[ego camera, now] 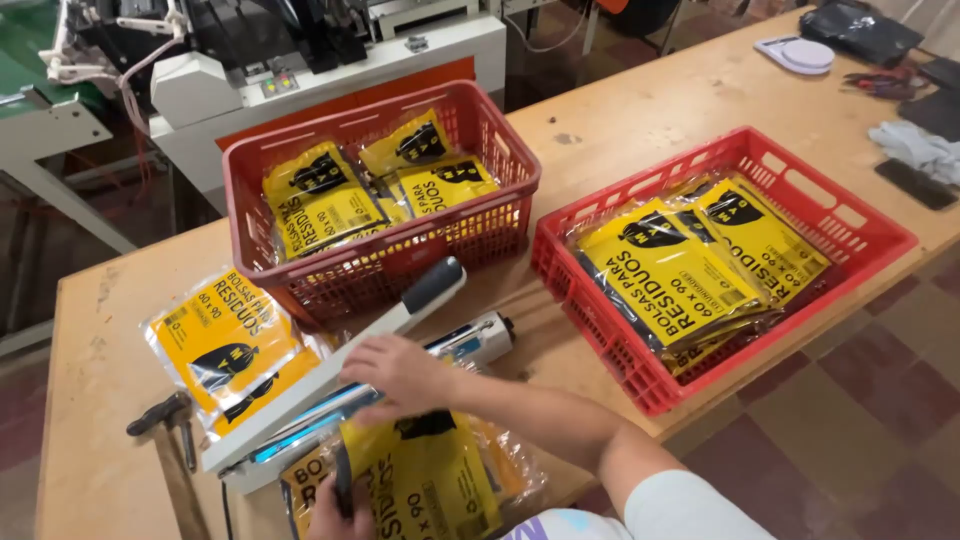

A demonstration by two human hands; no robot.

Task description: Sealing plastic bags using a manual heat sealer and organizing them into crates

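Note:
A white heat sealer (pixel 300 400) with a dark-handled lever (pixel 432 285) lies across the near part of the wooden table (pixel 640 110). Its lever is raised. A yellow and black plastic packet (pixel 425 480) sits in front of it, with its top edge at the sealer's bar. My right hand (pixel 400 375) rests on that top edge, fingers curled over it, just below the lever. At the bottom of the view, my left hand (pixel 338 518) grips the packet's lower left part.
Two red plastic baskets (pixel 385 275) (pixel 860 235) hold more yellow packets. Another packet (pixel 225 345) lies left of the sealer, beside a hammer (pixel 170 440). A small white scale (pixel 795 52), a cloth (pixel 920 145) and a dark phone (pixel 915 185) sit far right. A white machine (pixel 300 80) stands behind.

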